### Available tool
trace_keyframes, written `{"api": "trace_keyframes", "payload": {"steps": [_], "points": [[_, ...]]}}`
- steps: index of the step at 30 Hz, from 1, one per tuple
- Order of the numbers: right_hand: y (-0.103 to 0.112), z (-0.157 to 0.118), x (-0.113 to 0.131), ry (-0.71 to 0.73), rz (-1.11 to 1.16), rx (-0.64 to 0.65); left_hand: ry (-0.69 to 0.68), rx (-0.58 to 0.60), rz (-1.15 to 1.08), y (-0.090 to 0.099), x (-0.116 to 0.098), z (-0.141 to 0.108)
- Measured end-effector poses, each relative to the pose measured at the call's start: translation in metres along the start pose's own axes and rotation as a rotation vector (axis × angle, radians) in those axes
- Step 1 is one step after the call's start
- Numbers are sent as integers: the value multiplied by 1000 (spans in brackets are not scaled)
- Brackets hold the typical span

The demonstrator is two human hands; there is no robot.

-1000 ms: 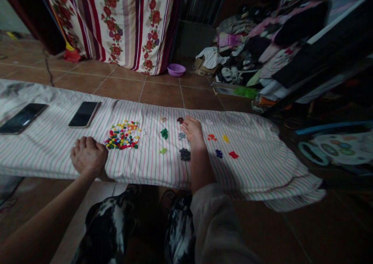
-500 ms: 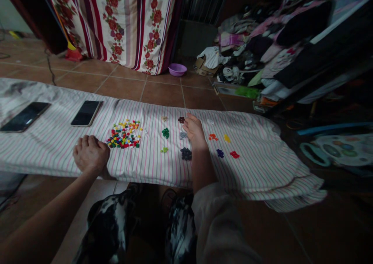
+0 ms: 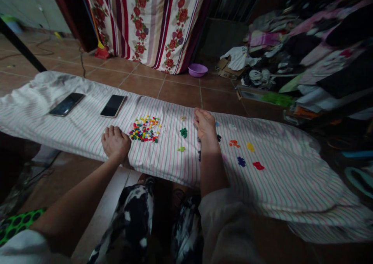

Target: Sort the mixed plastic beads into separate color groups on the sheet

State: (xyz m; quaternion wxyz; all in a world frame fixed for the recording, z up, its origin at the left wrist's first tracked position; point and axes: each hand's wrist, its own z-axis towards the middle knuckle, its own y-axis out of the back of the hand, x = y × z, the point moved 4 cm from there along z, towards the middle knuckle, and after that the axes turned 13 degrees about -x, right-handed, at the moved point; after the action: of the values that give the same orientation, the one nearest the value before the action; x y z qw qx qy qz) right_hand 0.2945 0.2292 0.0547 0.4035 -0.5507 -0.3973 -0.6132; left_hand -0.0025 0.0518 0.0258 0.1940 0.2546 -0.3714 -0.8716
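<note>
My left hand (image 3: 115, 143) rests on the striped cloth (image 3: 163, 163), fingers loosely curled, beside a mixed heap of small coloured pieces (image 3: 145, 129). Over the middle of the cloth, my right hand (image 3: 204, 121) has its fingers drawn together; what they hold, if anything, is hidden. It covers the spot where brown pieces lay and partly hides grey ones. Left of it are a dark green cluster (image 3: 183, 132), a light green one (image 3: 181, 149) and a beige one (image 3: 183, 118). Rightward lie orange (image 3: 234, 143), yellow (image 3: 250, 146), purple (image 3: 241, 162) and red (image 3: 258, 165) clusters.
Two phones, one (image 3: 67, 104) at the far left and another (image 3: 113, 106) nearer the heap, lie on the cloth. Beyond it are a purple basin (image 3: 197, 70), a floral curtain (image 3: 157, 23) and piled clothes (image 3: 262, 54).
The view has shifted left, so things appear further right. My right hand's fingers, spread a little earlier, are now closer together near the brown pieces. My left hand stays beside the heap.
</note>
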Motion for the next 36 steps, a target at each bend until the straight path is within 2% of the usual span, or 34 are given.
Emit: {"api": "trace_keyframes", "payload": {"steps": [3,7,10,13,18,23,30,36], "points": [[-40,-30,17,111,-31,82,19,5,-3,-3,3,0],[-93,-80,27,313,-220,317,12,-3,-7,-4,5,-1],[-121,-112,28,475,-361,447,-1,-9,-12,-4,4,0],[-138,-138,28,598,-464,607,17,-23,-20,-5,4,0],[-144,-167,25,744,-593,781,15,-50,-21,-6,4,-1],[-141,-175,18,805,-672,866,21,-46,-34,-9,5,-2],[-143,-177,15,872,-589,858,30,-47,-41,-8,5,-1],[-140,-172,26,874,-462,802,15,-45,-44,-3,3,0]]}}
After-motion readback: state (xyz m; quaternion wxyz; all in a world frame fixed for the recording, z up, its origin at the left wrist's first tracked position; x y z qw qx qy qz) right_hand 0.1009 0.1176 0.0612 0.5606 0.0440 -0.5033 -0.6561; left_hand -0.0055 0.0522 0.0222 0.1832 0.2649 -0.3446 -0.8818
